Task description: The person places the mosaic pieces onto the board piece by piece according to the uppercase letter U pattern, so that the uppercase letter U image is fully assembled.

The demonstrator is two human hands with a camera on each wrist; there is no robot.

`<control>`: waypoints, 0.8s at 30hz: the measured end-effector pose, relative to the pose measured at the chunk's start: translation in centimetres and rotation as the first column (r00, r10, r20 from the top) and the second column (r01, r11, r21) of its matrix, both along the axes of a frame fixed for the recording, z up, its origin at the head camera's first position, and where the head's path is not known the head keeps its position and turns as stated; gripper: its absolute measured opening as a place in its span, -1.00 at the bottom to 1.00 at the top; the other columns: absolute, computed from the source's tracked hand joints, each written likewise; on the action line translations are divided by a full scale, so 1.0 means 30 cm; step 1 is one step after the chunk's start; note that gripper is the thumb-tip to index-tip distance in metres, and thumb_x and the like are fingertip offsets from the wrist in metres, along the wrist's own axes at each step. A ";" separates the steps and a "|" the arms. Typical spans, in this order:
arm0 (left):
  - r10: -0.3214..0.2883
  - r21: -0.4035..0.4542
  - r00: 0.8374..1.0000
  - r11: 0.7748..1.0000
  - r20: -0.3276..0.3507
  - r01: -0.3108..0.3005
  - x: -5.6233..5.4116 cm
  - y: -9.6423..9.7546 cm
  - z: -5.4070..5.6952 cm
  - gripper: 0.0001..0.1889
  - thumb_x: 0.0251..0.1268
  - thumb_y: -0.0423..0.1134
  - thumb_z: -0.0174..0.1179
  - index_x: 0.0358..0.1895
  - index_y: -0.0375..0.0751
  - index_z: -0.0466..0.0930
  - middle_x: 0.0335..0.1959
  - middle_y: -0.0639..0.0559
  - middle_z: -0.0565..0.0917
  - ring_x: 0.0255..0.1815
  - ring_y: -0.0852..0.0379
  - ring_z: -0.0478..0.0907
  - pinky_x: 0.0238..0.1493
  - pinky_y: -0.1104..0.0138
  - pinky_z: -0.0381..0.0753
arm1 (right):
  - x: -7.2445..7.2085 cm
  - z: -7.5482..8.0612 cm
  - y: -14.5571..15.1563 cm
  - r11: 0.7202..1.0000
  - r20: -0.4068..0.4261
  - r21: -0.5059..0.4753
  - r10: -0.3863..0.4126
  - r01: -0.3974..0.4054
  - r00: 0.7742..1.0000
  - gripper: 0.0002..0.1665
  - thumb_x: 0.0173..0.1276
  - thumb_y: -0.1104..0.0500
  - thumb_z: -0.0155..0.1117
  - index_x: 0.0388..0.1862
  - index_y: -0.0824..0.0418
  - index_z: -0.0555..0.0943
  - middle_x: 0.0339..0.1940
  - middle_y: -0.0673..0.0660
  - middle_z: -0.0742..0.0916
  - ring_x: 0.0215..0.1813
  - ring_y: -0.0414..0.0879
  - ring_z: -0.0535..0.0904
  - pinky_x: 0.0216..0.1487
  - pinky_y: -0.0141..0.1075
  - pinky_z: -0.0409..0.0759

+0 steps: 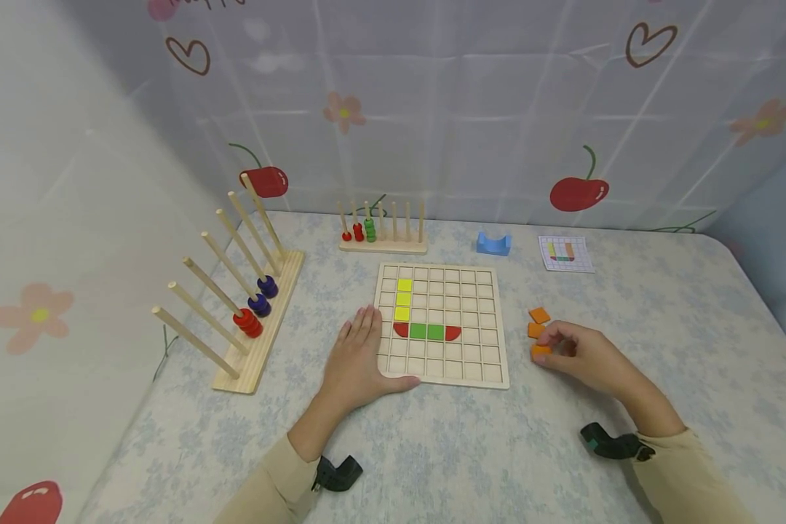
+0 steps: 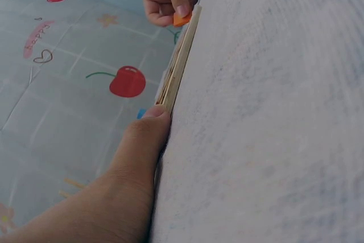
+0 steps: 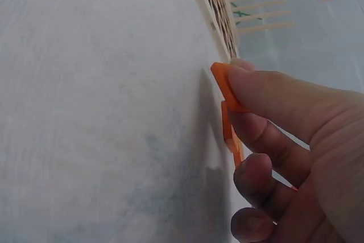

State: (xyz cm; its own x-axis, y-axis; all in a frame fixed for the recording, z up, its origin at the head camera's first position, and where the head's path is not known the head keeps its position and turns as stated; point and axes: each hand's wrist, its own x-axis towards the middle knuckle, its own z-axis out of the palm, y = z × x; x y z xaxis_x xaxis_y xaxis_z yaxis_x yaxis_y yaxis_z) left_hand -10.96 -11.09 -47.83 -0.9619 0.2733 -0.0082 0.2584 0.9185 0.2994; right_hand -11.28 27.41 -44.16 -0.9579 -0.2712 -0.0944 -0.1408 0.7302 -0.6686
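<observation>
Right hand: the right hand [image 1: 586, 353] pinches one orange square wooden tile [image 1: 541, 351] between thumb and curled fingers, on the table just off the right edge of the board.
Orange tiles: three in all; the other two orange tiles [image 1: 538, 322] lie on the cloth just beyond the pinched one.
Left hand: the left hand [image 1: 356, 360] lies flat, fingers together, on the cloth-covered table [image 1: 661, 349], its thumb against the near left corner of the square wooden grid board [image 1: 485, 320].
Board: it holds three yellow squares [image 1: 402, 299] in a column, two green squares [image 1: 426, 332] in a row, and two red quarter-round pieces [image 1: 402, 330] at the row's ends.
Far edge: one blue arched block [image 1: 494, 243], one pattern card [image 1: 566, 253], one small six-peg bead rack [image 1: 383, 231].
Left edge: one large six-peg bead rack [image 1: 249, 306].
</observation>
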 end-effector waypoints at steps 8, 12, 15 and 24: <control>-0.002 -0.005 1.000 1.000 -0.009 0.002 0.000 0.001 0.002 0.43 -0.20 0.70 0.10 0.59 -0.30 -0.12 0.64 -0.13 -0.05 0.67 -0.03 -0.15 0.63 0.03 -0.09 | -0.057 0.015 -0.070 0.996 -0.034 -0.090 0.005 -0.008 0.999 -0.79 0.30 0.02 0.42 -0.17 0.05 0.62 -0.35 0.04 0.63 -0.41 -0.16 0.45 -0.41 -0.38 0.45; -0.005 0.007 1.000 1.000 -0.019 0.005 0.001 0.000 0.000 0.43 -0.20 0.70 0.11 0.59 -0.31 -0.11 0.64 -0.15 -0.04 0.67 -0.04 -0.14 0.62 0.02 -0.07 | -0.096 0.016 -0.129 0.991 -0.019 -0.130 0.026 -0.028 0.999 -0.81 0.31 0.06 0.42 -0.18 0.07 0.63 -0.34 0.06 0.67 -0.45 -0.14 0.44 -0.43 -0.38 0.44; -0.006 0.015 1.000 1.000 -0.026 0.006 0.002 -0.001 -0.001 0.43 -0.20 0.69 0.12 0.59 -0.32 -0.10 0.64 -0.16 -0.03 0.67 -0.05 -0.13 0.62 0.01 -0.06 | -0.125 0.016 -0.179 0.988 -0.003 -0.150 0.034 -0.034 0.999 -0.83 0.31 0.08 0.42 -0.18 0.06 0.63 -0.27 0.06 0.70 -0.45 -0.13 0.46 -0.42 -0.39 0.45; 0.003 0.021 1.000 1.000 -0.010 -0.003 0.001 0.000 0.002 0.43 -0.21 0.69 0.12 0.59 -0.30 -0.11 0.64 -0.13 -0.04 0.67 -0.03 -0.14 0.62 0.02 -0.08 | -0.181 0.015 -0.308 0.984 0.019 -0.178 0.030 -0.026 0.999 -0.80 0.32 0.07 0.41 -0.15 0.07 0.63 -0.25 0.06 0.67 -0.45 -0.09 0.46 -0.46 -0.35 0.47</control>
State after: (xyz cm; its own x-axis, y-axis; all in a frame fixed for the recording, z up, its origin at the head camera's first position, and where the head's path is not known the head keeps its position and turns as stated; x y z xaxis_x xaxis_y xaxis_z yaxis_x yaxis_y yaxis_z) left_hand -10.94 -11.09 -47.77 -0.9627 0.2706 0.0072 0.2589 0.9128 0.3160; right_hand -16.71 18.17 -43.71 -0.9480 -0.3120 -0.0625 -0.1438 0.5954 -0.7904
